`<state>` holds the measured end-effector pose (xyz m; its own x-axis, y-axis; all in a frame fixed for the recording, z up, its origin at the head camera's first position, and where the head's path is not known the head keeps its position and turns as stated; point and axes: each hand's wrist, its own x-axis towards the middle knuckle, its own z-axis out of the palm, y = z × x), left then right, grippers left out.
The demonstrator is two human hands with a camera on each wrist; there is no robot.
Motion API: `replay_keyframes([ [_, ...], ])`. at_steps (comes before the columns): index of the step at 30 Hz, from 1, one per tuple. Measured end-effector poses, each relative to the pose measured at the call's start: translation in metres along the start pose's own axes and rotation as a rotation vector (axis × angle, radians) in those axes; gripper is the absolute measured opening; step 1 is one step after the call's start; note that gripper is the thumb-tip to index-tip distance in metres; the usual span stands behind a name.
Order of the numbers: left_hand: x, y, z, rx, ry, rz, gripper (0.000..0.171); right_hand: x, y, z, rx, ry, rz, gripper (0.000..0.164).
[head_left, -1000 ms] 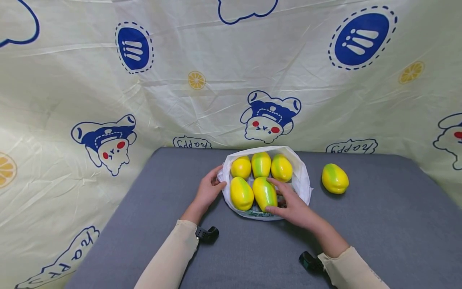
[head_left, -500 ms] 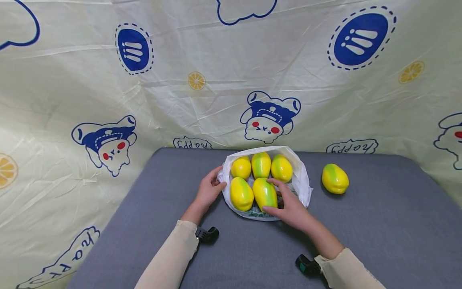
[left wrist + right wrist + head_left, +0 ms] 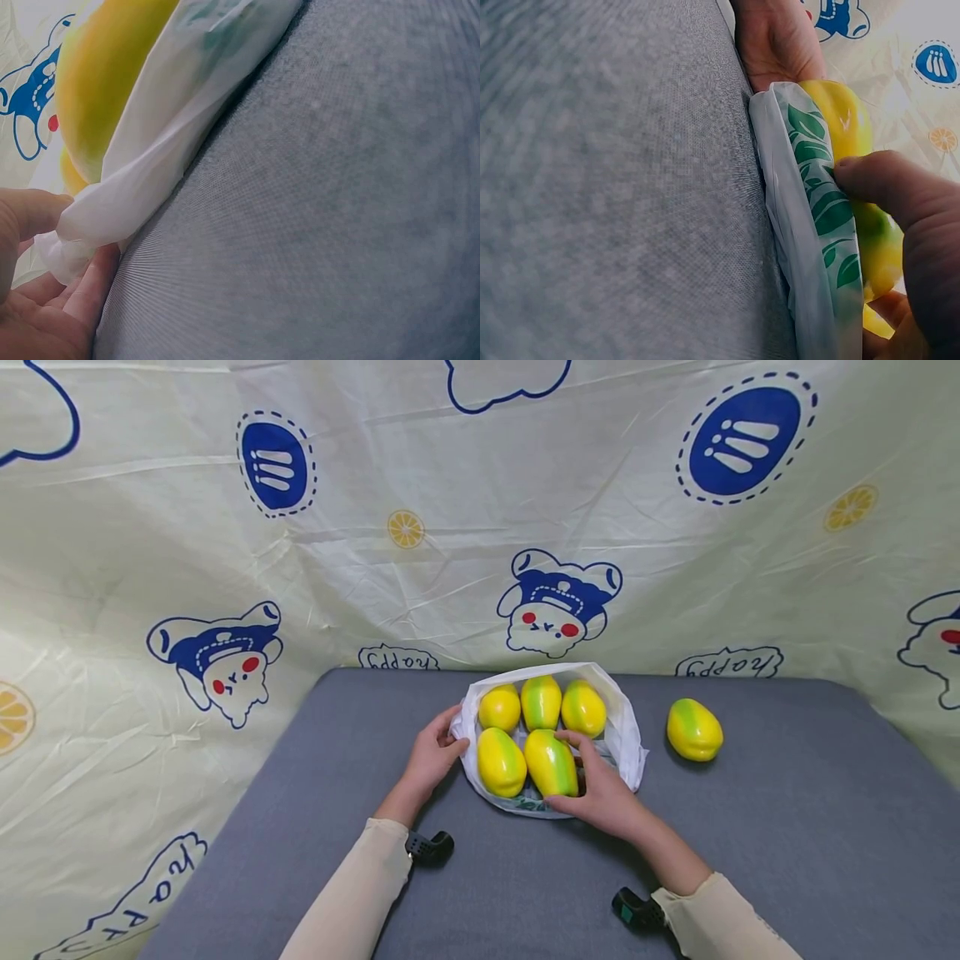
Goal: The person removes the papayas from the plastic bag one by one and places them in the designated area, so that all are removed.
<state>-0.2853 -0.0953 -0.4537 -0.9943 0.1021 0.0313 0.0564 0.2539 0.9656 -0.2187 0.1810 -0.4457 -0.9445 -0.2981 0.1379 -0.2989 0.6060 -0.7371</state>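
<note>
A white plastic bag (image 3: pixel 628 739) lies with its mouth spread wide on the grey table. Inside it several glossy yellow-green oval fruits form two rows, three at the back and two in front. My left hand (image 3: pixel 427 758) pinches the bag's left edge, the folded plastic (image 3: pixel 112 206) showing between thumb and fingers in the left wrist view. My right hand (image 3: pixel 611 797) reaches over the near rim and holds the front right yellow-green fruit (image 3: pixel 549 762), thumb on the near side, fingers around its far right. Beside it sits the front left fruit (image 3: pixel 501 763).
Another yellow-green fruit (image 3: pixel 694 730) lies on the table (image 3: pixel 780 827) to the right of the bag. A pale curtain (image 3: pixel 435 585) with blue cartoon prints hangs behind the table. Green leaves are printed on the bag's near side (image 3: pixel 829 206).
My right hand has shifted slightly left, its thumb sliding along the near end of the fruit, which has tilted a little. The left hand stays on the bag's edge.
</note>
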Motion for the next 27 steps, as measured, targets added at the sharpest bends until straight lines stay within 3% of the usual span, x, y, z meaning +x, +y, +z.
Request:
replay_keyframes([
  [6,-0.003,0.007,-0.001,0.005,-0.015,-0.011,0.060,-0.001,-0.004,0.000,-0.032,0.025,0.012,0.078],
  [15,0.001,-0.005,0.000,-0.013,0.012,0.022,0.058,-0.002,-0.010,0.000,-0.023,0.064,0.040,0.071],
  [27,-0.001,0.000,0.000,-0.001,0.009,0.022,0.058,-0.002,-0.015,-0.010,0.009,0.162,0.039,0.073],
])
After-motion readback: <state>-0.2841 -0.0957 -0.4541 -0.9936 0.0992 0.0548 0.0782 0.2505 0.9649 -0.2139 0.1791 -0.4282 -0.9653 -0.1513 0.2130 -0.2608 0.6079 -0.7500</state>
